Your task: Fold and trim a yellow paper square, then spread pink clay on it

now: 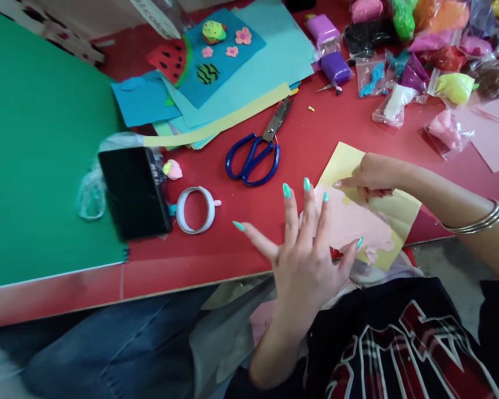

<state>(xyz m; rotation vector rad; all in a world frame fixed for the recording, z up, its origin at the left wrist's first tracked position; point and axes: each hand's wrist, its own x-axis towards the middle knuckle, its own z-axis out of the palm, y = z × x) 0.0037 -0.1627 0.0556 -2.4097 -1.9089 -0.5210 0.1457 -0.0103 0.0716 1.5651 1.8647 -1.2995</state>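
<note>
My left hand (303,260) is spread wide, palm down, over the near edge of a yellow sheet of paper (347,158). It holds nothing, and its green-nailed fingers partly cover a thin, uneven layer of pale pink modelling clay (357,221) on that sheet. My right hand (372,174) rests at the paper's far side. Its index finger is stretched out and touches the upper rim of the clay, while the other fingers bend loosely beneath. Nothing shows in its grip. Blue-handled scissors (253,160) lie beyond my left fingertips, their blades apart.
Bagged clay in many colours (453,83) is heaped at the back right. Blue paper (233,52) with small clay shapes tops a stack behind the scissors. A black phone (135,194) and a white tape ring (182,208) lie left on the red table (208,255).
</note>
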